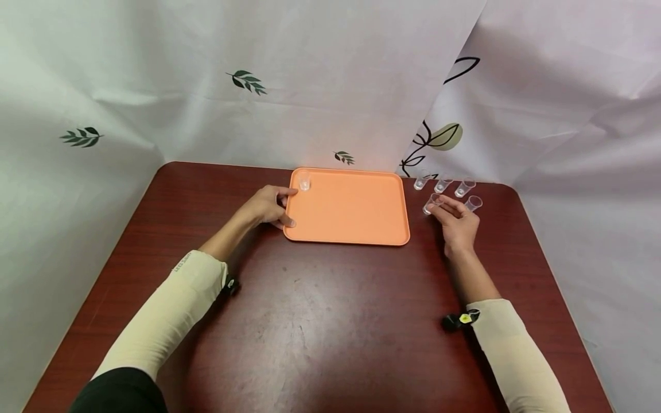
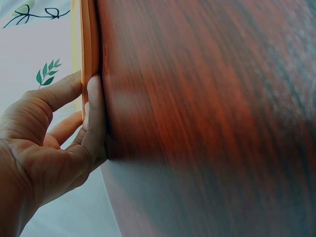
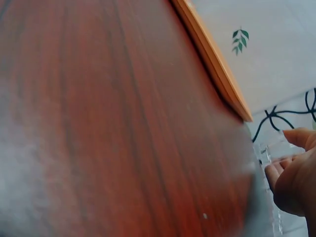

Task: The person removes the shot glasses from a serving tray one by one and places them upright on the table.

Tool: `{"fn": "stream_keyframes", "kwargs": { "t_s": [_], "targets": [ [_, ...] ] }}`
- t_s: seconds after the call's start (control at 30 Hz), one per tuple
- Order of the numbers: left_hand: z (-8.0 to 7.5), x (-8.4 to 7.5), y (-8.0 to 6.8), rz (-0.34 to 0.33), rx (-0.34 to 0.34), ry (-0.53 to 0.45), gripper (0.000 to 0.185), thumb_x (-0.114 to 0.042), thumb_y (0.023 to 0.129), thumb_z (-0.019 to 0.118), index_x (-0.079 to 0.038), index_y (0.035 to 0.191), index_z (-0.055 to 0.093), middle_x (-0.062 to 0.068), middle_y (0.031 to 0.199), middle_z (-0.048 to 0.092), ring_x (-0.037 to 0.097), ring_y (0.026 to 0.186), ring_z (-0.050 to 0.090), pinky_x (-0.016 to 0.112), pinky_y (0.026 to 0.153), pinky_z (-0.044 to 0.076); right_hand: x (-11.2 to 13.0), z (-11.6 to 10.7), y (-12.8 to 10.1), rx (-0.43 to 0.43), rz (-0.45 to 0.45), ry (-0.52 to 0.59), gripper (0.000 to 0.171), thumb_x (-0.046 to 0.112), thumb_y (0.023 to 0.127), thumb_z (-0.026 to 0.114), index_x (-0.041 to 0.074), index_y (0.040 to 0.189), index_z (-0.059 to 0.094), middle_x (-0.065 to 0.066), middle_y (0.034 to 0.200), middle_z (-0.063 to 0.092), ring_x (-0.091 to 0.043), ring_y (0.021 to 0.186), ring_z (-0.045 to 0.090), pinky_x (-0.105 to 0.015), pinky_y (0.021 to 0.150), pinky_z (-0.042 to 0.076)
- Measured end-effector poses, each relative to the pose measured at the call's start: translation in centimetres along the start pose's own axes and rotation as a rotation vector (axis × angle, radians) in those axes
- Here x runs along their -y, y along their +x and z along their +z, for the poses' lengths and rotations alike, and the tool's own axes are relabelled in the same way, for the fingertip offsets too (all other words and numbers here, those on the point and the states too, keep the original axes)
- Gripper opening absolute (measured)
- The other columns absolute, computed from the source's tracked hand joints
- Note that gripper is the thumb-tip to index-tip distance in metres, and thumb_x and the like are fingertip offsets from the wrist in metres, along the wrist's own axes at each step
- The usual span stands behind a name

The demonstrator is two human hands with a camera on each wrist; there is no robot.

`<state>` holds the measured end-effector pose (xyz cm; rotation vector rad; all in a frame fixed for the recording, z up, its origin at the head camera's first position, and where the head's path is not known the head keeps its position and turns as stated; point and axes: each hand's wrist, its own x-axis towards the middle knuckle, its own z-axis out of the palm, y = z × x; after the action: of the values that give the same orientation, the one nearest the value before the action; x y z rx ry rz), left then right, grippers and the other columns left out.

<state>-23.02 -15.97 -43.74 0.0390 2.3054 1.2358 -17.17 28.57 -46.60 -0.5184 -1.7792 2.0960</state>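
An orange tray (image 1: 351,206) lies flat at the far side of the table. My left hand (image 1: 268,205) holds its left edge, with finger and thumb at the rim; the left wrist view shows the fingers against the tray's side (image 2: 90,39). One small clear cup (image 1: 304,182) stands in the tray's far left corner. To the right of the tray, my right hand (image 1: 458,225) pinches another clear cup (image 1: 432,203), which leans slightly. In the right wrist view the right hand (image 3: 296,180) is partly cut off at the frame's edge.
Several more clear cups (image 1: 465,187) stand beyond and beside my right hand, near the back right corner of the dark red wooden table (image 1: 330,321). A white cloth (image 1: 310,86) with leaf prints hangs right behind the table's far edge.
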Motion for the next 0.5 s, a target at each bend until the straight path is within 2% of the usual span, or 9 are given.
{"fn": "stream_keyframes", "kwargs": {
  "t_s": [0.27, 0.5],
  "targets": [
    [0.0, 0.0, 0.0, 0.008, 0.005, -0.015, 0.101, 0.014, 0.083, 0.091, -0.009, 0.172, 0.049, 0.016, 0.117, 0.054, 0.015, 0.074, 0.066, 0.031, 0.065, 0.072, -0.2, -0.9, 1.0, -0.092, 0.030, 0.036, 0.040, -0.014, 0.087, 0.088, -0.005, 0.125, 0.083, 0.008, 0.089, 0.083, -0.003, 0.088, 0.078, -0.013, 0.081, 0.068],
    [0.1, -0.1, -0.1, 0.012, 0.011, -0.040, 0.103, 0.016, 0.082, 0.091, -0.008, 0.172, 0.048, 0.016, 0.117, 0.052, 0.015, 0.077, 0.066, 0.031, 0.066, 0.072, -0.2, -1.5, 1.5, -0.148, 0.040, 0.058, 0.048, -0.014, 0.087, 0.089, -0.006, 0.133, 0.081, 0.008, 0.090, 0.082, -0.004, 0.090, 0.077, -0.012, 0.081, 0.067]
  ]
}}
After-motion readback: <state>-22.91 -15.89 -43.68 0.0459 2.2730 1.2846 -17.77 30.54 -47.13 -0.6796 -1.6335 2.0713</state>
